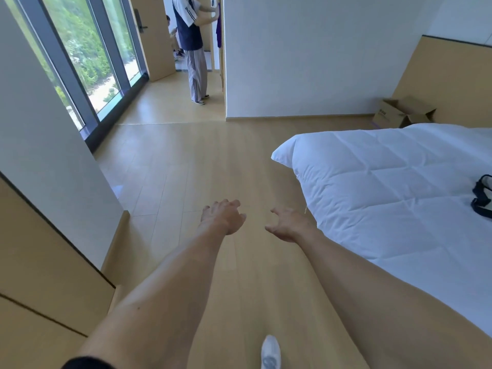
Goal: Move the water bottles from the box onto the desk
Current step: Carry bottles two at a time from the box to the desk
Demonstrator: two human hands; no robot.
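Note:
An open cardboard box (402,114) stands on the floor at the far right, against the wall behind the bed; its inside is hidden and no water bottles show. Both my arms reach forward over the wooden floor. My left hand (223,215) hangs with loosely curled fingers and holds nothing. My right hand (288,225) is spread, fingers relaxed, also holding nothing. Both hands are far from the box. No desk is in view.
A bed with a white quilt (386,187) fills the right side, a dark bag (483,195) lying on it. Wooden cabinets (40,262) line the left. A person (193,43) stands in the doorway ahead, beside tall windows (87,57). My shoe (270,351) shows below.

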